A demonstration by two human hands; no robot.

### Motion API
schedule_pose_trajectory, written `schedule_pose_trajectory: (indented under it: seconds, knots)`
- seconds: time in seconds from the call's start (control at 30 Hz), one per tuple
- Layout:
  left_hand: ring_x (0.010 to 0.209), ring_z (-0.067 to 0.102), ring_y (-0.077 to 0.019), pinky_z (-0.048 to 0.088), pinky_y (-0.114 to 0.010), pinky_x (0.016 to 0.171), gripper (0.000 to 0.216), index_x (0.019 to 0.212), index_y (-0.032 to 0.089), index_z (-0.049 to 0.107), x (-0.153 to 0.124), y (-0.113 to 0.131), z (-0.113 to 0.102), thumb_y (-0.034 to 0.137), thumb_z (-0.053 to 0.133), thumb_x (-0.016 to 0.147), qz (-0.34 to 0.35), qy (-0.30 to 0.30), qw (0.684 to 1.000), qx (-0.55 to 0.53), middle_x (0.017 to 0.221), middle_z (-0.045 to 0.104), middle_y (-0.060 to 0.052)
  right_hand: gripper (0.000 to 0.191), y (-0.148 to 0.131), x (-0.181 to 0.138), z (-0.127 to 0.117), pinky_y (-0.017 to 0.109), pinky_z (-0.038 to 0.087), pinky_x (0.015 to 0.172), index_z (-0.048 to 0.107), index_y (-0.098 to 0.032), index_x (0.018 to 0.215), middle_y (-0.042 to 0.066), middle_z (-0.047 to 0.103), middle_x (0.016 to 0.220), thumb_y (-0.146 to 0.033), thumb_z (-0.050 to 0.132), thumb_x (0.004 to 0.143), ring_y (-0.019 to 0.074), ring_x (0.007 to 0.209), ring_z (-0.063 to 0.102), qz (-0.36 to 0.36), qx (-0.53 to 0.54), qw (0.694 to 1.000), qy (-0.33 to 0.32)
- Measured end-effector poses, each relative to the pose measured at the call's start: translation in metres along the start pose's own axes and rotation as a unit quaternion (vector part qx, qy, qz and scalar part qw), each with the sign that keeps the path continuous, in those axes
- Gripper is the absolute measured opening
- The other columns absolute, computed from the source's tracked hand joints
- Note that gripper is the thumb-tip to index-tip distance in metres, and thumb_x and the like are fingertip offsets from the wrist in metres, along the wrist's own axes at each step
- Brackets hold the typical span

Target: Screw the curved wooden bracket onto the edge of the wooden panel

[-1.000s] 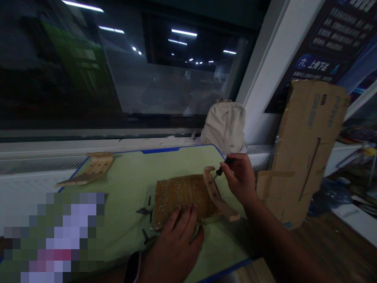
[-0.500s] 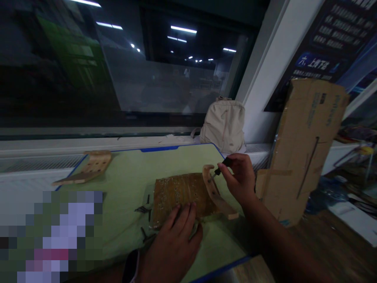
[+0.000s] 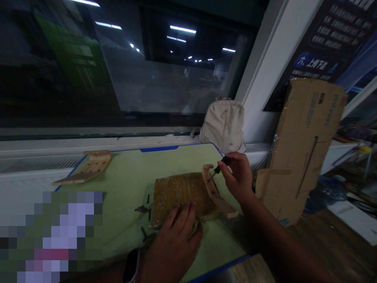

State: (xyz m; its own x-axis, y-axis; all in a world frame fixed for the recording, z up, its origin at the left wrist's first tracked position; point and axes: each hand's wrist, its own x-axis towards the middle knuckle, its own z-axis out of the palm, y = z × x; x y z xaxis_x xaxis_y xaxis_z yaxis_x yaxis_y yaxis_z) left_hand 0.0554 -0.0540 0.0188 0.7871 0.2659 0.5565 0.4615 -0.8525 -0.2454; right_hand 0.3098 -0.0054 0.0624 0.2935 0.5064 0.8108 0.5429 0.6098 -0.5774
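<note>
A green mat (image 3: 129, 177) lies beneath a dark window (image 3: 118, 70).

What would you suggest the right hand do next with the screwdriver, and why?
Probably turn the screwdriver in place, pressing lightly: the right hand pinches its handle, its tip meets the upper end of the curved wooden piece standing at the edge of the panel, and the left hand lies flat on that panel, steadying it.

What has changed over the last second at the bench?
Nothing visibly moved. The right hand still pinches the screwdriver against the curved wooden piece, the left hand still presses flat on the wooden panel, and the loose screws lie where they were.
</note>
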Motion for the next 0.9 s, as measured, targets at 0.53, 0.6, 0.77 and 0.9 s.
schedule_pose_trajectory:
  seconds: [0.53,0.6,0.77,0.9]
  knots:
    - [0.129,0.056,-0.0312,0.024,-0.047,0.115,0.036,0.114,0.022,0.065,-0.001,0.0,0.001,0.044,0.075,0.088,-0.003,-0.007,1.0,-0.01,0.14,0.064,-0.019,0.023,-0.002,0.001,0.001,0.03,0.057,0.07,0.064,-0.028,0.108,0.001,0.063,0.094,-0.032,0.077,0.089,0.0158,0.082,0.065,0.007,0.007,1.0,0.001]
    - [0.129,0.056,-0.0312,0.025,-0.047,0.115,0.036,0.114,0.021,0.065,-0.001,-0.001,0.002,0.044,0.075,0.088,-0.001,-0.006,1.0,-0.007,0.139,0.065,-0.019,0.019,-0.004,0.001,0.001,0.035,0.059,0.08,0.064,-0.028,0.113,0.005,0.067,0.106,-0.032,0.069,0.095,0.0183,0.096,0.068,-0.002,0.029,0.999,-0.028]
    - [0.131,0.055,-0.0316,0.027,-0.048,0.115,0.034,0.116,0.021,0.064,-0.002,-0.001,0.001,0.045,0.069,0.093,0.004,-0.019,1.0,-0.006,0.141,0.063,-0.018,0.016,-0.013,-0.002,0.005,0.036,0.062,0.078,0.06,-0.029,0.115,0.003,0.072,0.101,-0.029,0.064,0.099,0.0168,0.087,0.074,0.03,0.111,0.991,-0.07]
    - [0.133,0.053,-0.0312,0.026,-0.048,0.116,0.034,0.119,0.021,0.063,-0.003,-0.001,-0.001,0.045,0.067,0.095,0.006,-0.024,1.0,-0.009,0.142,0.062,-0.018,0.023,-0.009,-0.002,0.003,0.03,0.058,0.068,0.062,-0.028,0.103,0.001,0.064,0.092,-0.029,0.079,0.087,0.0156,0.08,0.066,-0.005,0.024,1.0,0.011]
